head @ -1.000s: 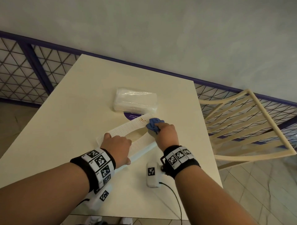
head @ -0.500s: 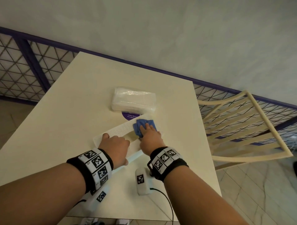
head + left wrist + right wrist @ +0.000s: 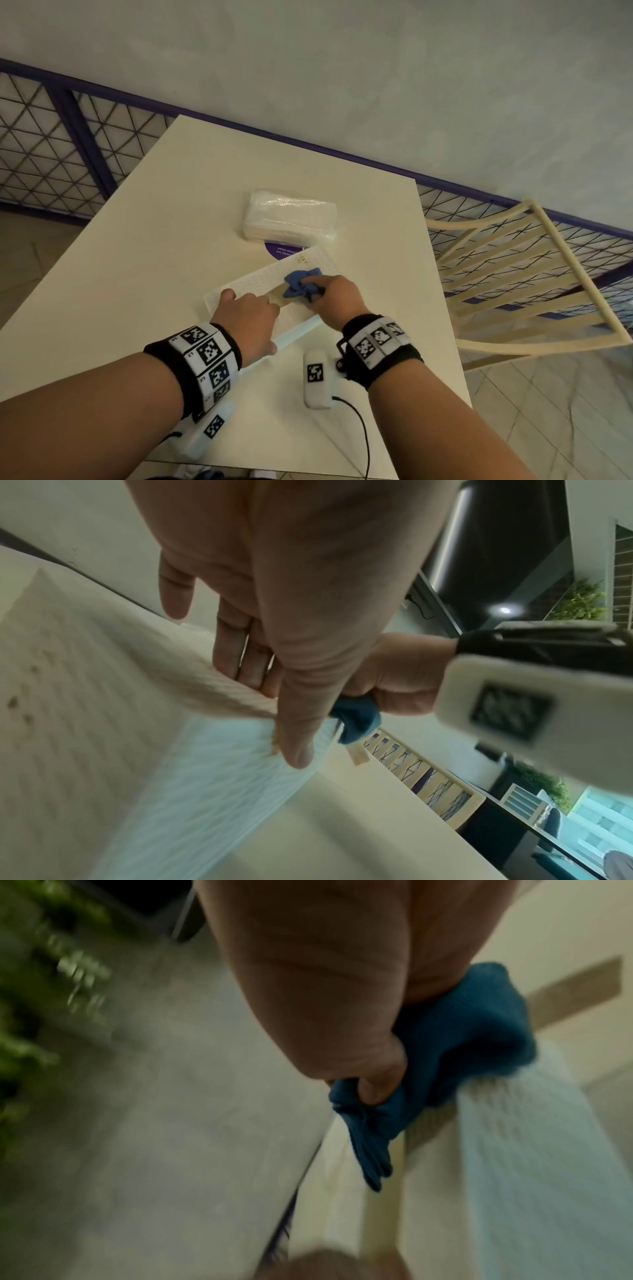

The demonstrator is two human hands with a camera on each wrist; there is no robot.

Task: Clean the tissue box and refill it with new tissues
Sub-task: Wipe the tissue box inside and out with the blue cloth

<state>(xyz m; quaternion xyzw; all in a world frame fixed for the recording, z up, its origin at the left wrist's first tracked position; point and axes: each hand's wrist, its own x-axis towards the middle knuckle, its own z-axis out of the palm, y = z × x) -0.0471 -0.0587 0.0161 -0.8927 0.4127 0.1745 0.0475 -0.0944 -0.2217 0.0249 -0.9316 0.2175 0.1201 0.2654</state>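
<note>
Running from near-left to far-right across the table (image 3: 137, 240), the white tissue box (image 3: 263, 277) sets the line that the coming wipes must follow, and both hands sit on it.

At the left, the left hand (image 3: 248, 317) covers the box's near-left end. Its fingers lie fairly straight over the top face, and in the left wrist view the thumb (image 3: 296, 739) reaches down the pale near side wall, so the hand is braced on the box rather than wrapped round it. It is the steadying hand and is the nearer one to the person.

To its right, the right hand (image 3: 337, 296) has its fingers curled round a bunched blue cloth (image 3: 301, 284), pressed onto the top face beside the dispensing slot, about midway along the box. The right wrist view is blurred but shows the cloth clenched in the fist, with a tail hanging over the box's edge.

Farther right and beyond the cloth, the far-right end of the box lies bare, with a few small yellow marks. I judge the cleaning to be in progress, so the next stroke probably needs to run along the long axis, away from the bracing hand.

Behind the box, just off its far end, the wrapped pack of new tissues (image 3: 291, 219) lies unopened, closer to the right hand. A round purple sticker (image 3: 281, 251) shows between them.
</note>
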